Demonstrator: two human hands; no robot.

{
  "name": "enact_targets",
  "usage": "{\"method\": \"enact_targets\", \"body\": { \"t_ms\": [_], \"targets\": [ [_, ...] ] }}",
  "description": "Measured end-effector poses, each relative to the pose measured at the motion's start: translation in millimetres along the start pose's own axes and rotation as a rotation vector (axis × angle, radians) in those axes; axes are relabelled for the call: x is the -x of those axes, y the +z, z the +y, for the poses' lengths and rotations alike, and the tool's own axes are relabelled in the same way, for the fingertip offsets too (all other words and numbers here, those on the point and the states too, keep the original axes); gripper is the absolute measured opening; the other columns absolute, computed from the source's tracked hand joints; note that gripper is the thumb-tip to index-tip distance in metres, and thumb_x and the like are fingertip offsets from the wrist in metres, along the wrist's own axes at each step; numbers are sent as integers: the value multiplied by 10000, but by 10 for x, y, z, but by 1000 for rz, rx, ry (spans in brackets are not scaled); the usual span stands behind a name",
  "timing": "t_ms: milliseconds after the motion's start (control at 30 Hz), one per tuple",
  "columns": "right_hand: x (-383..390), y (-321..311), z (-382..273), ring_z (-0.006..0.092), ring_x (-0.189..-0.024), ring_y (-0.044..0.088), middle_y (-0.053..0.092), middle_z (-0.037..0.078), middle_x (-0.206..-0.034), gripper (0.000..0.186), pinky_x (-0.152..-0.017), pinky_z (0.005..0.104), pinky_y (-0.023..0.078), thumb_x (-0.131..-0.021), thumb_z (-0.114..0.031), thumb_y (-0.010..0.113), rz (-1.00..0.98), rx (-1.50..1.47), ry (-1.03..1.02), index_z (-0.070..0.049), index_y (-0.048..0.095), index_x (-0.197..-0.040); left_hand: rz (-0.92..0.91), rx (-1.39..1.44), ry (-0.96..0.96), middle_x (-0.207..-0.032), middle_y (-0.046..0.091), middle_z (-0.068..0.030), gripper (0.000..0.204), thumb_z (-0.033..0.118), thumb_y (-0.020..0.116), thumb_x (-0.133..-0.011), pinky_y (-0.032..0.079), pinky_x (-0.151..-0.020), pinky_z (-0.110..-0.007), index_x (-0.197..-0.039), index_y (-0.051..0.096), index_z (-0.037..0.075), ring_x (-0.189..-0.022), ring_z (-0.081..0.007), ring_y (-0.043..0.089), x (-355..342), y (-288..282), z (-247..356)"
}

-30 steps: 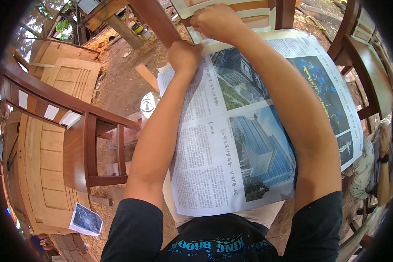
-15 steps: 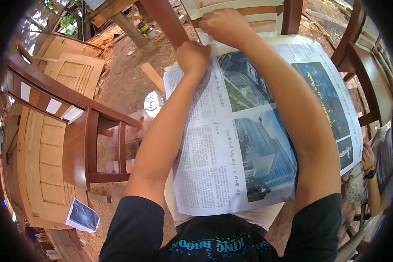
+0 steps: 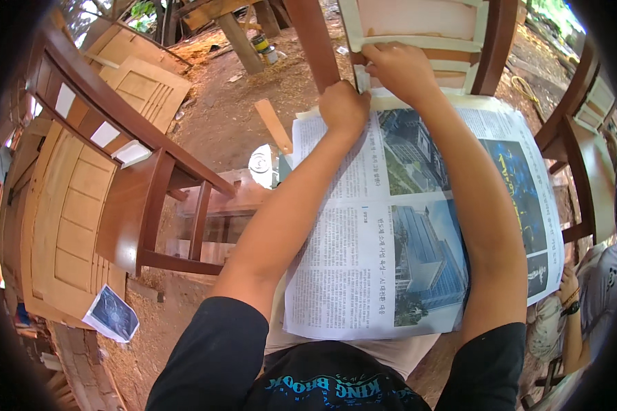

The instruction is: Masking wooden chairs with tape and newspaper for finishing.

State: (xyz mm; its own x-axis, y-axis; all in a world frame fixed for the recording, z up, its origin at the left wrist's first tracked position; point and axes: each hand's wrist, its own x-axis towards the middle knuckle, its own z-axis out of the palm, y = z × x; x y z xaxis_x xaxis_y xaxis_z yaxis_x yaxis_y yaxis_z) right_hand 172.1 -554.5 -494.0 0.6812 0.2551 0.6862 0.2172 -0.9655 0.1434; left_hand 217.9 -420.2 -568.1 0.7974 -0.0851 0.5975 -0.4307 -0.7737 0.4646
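A dark brown chair back (image 3: 493, 48) stands at the top, with pale tape strips (image 3: 432, 42) around its panel. A newspaper sheet (image 3: 336, 253) with building photos spreads below it, up to my body. My right hand (image 3: 399, 72) has curled fingers at the taped left side of the panel; what they grip, if anything, is unclear. My left hand (image 3: 343, 108) is closed just below and left of it, at the foot of the panel by the newspaper's top edge, its fingertips hidden. My forearms lie over the newspaper.
More brown chairs (image 3: 127, 212) stand left and right. Wooden door panels (image 3: 68, 253) lie at left. A bench (image 3: 243, 41) with cans (image 3: 264, 48) near its leg is behind. A co-worker (image 3: 589, 308) is low at the right, beside the newspaper. Scraps and shavings litter the dirt ground.
The view has shifted, so the chair and both my hands sit further right and lower. My hands remain at the chair back's lower left. The co-worker's hand has moved near the newspaper's edge.
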Motion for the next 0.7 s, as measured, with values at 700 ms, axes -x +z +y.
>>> {"method": "enact_targets", "body": {
  "t_ms": [700],
  "targets": [
    [-49, 33, 128, 301, -760, 657, 671, 68, -792, 88, -676, 445, 510, -838, -188, 656, 76, -191, -105, -109, 688, -858, -138, 142, 74, -688, 667, -231, 316, 343, 724, -825, 535, -684, -474, -844, 763, 30, -673, -388, 680, -169, -142, -44]
  ]
}}
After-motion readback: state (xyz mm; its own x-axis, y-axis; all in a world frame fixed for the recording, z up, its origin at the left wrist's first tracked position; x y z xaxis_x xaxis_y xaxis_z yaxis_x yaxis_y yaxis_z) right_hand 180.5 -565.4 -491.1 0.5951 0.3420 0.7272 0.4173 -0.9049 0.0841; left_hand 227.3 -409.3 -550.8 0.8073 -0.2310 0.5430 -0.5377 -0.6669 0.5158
